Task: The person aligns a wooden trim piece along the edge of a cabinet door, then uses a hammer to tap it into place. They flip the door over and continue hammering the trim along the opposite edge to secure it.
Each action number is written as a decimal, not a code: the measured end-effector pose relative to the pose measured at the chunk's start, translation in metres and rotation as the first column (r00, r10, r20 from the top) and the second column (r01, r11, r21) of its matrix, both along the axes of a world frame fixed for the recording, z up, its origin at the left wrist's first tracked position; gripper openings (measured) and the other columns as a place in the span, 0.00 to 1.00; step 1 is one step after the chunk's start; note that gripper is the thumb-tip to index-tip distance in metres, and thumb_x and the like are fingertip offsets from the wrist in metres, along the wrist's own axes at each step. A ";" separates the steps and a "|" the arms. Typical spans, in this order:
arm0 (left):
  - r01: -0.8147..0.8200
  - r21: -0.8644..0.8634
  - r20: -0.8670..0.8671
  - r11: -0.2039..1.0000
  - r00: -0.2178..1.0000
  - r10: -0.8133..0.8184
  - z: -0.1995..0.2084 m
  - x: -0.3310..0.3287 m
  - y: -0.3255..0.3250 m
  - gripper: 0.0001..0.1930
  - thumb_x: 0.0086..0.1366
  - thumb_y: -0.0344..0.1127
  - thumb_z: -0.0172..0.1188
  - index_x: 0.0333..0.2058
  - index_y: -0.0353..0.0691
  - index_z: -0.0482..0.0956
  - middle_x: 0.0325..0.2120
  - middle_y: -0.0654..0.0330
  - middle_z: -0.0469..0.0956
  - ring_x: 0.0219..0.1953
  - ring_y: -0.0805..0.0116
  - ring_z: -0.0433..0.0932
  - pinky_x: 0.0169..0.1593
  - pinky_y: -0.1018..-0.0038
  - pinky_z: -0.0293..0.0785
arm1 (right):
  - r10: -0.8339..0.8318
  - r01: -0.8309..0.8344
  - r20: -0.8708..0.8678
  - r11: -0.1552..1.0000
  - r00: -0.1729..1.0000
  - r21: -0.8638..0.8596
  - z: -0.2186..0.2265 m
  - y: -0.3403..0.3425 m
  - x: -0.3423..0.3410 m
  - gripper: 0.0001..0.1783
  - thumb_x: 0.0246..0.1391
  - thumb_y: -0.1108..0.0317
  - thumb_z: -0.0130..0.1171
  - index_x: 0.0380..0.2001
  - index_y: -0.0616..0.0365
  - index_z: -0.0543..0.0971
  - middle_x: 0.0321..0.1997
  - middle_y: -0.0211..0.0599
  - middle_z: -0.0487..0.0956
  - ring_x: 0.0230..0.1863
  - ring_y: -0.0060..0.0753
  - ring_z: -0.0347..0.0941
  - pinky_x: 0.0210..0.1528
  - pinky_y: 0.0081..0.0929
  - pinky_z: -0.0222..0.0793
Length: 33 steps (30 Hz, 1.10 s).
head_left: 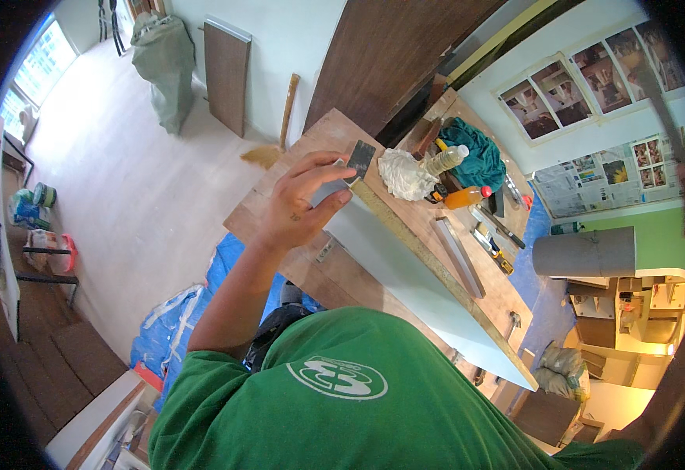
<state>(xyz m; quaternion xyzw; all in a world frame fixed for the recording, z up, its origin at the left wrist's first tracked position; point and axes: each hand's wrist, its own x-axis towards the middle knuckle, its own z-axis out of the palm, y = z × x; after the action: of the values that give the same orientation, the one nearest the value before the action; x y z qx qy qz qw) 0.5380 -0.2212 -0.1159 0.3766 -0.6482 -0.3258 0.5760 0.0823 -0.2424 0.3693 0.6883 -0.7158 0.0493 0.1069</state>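
A long white board (pixel 405 262) stands on its edge across the wooden worktable (pixel 280 196), its raw tan chipboard edge facing up. My left hand (pixel 299 204) is closed around the board's far left end, with thumb and fingers at the corner. Right at the fingertips is a small dark grey flat rectangle (pixel 362 157); whether the fingers hold it too, I cannot tell. My right hand is out of view, and only part of the green right sleeve shows at the lower right.
Beyond the board lie a white cloth (pixel 405 174), a teal cloth (pixel 475 157), a clear bottle (pixel 446 160), an orange drink bottle (pixel 468 197), a narrow wooden strip (pixel 460 257) and a yellow-black hand tool (pixel 493 248). A broom (pixel 288 113) leans by the wall. Blue sheeting (pixel 174 317) covers floor.
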 end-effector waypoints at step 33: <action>-0.028 -0.046 -0.006 0.999 1.000 0.028 -0.002 -0.008 -0.002 0.15 0.67 0.30 0.69 0.52 0.38 0.87 0.59 0.48 0.81 0.62 0.52 0.80 0.65 0.62 0.74 | 0.272 -0.463 0.598 0.866 0.753 0.188 -0.312 0.074 0.129 0.30 0.68 0.63 0.68 0.69 0.61 0.75 0.32 0.28 0.78 0.31 0.17 0.67 0.36 0.20 0.69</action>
<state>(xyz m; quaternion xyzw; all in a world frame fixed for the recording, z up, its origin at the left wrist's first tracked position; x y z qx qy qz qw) 0.5296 -0.2235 -0.1180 0.3714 -0.6487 -0.3034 0.5909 0.2109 -0.1680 0.0569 0.7805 -0.5616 0.1477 -0.2315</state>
